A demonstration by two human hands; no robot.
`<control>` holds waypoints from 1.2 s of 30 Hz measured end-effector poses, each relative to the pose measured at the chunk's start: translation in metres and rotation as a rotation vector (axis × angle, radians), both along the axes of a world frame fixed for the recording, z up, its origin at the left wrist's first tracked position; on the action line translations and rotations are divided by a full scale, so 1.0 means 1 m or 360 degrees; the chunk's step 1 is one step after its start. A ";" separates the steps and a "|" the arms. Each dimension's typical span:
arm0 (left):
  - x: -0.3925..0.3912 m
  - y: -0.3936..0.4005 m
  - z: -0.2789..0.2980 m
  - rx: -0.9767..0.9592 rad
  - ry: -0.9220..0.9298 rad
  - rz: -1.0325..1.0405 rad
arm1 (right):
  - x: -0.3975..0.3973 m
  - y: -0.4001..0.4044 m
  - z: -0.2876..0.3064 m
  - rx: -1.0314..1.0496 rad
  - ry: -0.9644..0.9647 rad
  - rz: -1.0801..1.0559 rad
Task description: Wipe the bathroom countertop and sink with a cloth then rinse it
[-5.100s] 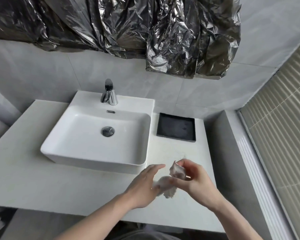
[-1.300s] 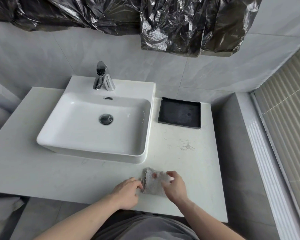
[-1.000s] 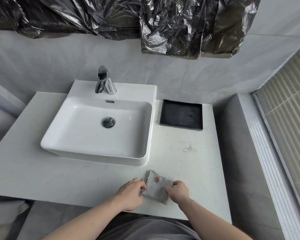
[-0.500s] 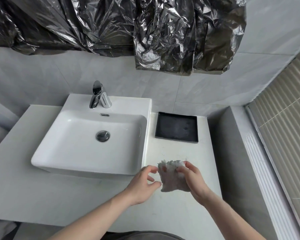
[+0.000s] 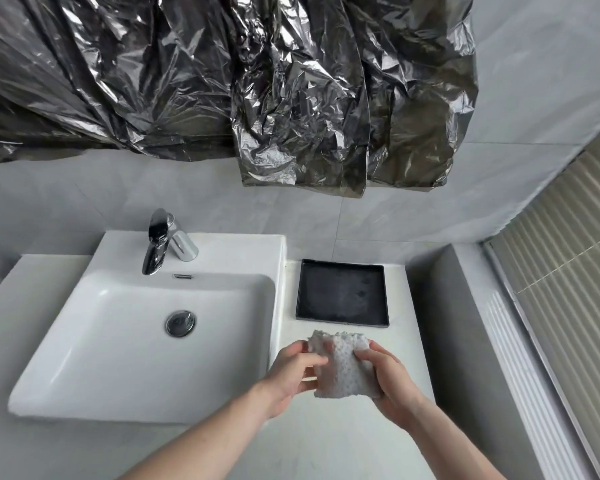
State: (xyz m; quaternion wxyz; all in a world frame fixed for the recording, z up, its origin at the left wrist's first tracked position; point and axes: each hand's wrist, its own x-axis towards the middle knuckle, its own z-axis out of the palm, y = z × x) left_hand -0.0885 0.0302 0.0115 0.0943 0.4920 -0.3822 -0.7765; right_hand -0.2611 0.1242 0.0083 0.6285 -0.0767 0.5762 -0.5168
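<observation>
Both hands' grip holds a white cloth [image 5: 342, 370] above the white countertop [image 5: 343, 441] beside the sink [image 5: 146, 341].

pale grey wall tiles [image 5: 84, 202] rise behind the counter, with crumpled black plastic sheeting [image 5: 222, 81] hanging across their upper part. a grey ledge [image 5: 440, 306] flanks the counter's right edge, beside closed beige blinds [image 5: 568, 271]. soft, even daylight.

One sink [image 5: 84, 341], one tap [image 5: 160, 244], one drain [image 5: 181, 323], one black tray [image 5: 342, 294], one cloth [image 5: 343, 368], one counter [image 5: 326, 445], and two hands: left [image 5: 291, 379], right [image 5: 392, 386].
</observation>
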 end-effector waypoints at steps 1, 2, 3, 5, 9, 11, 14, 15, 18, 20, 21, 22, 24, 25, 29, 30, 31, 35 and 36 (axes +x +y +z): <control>-0.005 -0.006 -0.004 0.0066 0.0000 0.0011 | -0.004 -0.006 -0.003 0.0018 -0.0021 -0.0007; -0.009 -0.013 -0.007 0.0151 0.0015 0.0000 | -0.007 -0.011 -0.006 0.0034 -0.0049 -0.0018; -0.013 -0.019 -0.010 0.0244 0.0036 -0.0035 | -0.011 -0.018 -0.009 0.0051 -0.0084 -0.0027; -0.021 -0.033 -0.019 0.0390 0.0094 -0.0144 | -0.019 -0.032 -0.011 0.0057 -0.0156 0.0001; -0.044 -0.062 -0.034 0.0410 0.0178 -0.0186 | -0.038 -0.064 -0.013 0.0057 -0.0201 0.0030; -0.059 -0.078 -0.033 0.0306 0.0097 -0.0111 | -0.050 -0.081 -0.016 0.0055 -0.0191 -0.0018; -0.080 -0.106 -0.039 -0.0053 -0.0216 0.0040 | -0.068 -0.106 -0.023 0.0116 0.0007 -0.0107; -0.085 -0.115 -0.040 -0.0241 -0.0349 0.0036 | -0.074 -0.114 -0.027 0.0136 0.0136 -0.0132; -0.100 -0.136 -0.039 -0.0692 -0.0514 -0.0088 | -0.087 -0.134 -0.035 0.0187 0.0636 -0.0113; -0.108 -0.148 -0.042 -0.0838 -0.0567 -0.0180 | -0.092 -0.143 -0.039 0.0164 0.0897 -0.0089; -0.110 -0.152 -0.045 -0.0909 -0.0644 -0.0277 | -0.093 -0.145 -0.043 0.0156 0.1039 -0.0060; -0.109 -0.154 -0.051 -0.1018 -0.0767 -0.0444 | -0.094 -0.146 -0.047 0.0177 0.1204 0.0014; -0.103 -0.153 -0.063 -0.1285 -0.1017 -0.0897 | -0.093 -0.141 -0.063 0.0279 0.1524 0.0308; -0.099 -0.151 -0.069 -0.1375 -0.1057 -0.1137 | -0.091 -0.136 -0.075 0.0327 0.1641 0.0521; -0.087 -0.135 -0.086 -0.1402 -0.1191 -0.1894 | -0.083 -0.118 -0.106 0.0513 0.1774 0.1256; -0.084 -0.132 -0.087 -0.1401 -0.1239 -0.1972 | -0.080 -0.116 -0.105 0.0546 0.1805 0.1327; -0.081 -0.130 -0.089 -0.1428 -0.1276 -0.2000 | -0.079 -0.115 -0.108 0.0560 0.1819 0.1368; -0.061 -0.120 -0.076 -0.1415 -0.1103 -0.1760 | -0.071 -0.110 -0.093 0.0453 0.1858 0.1370; -0.057 -0.115 -0.067 -0.1412 -0.1031 -0.1619 | -0.068 -0.108 -0.083 0.0399 0.1848 0.1304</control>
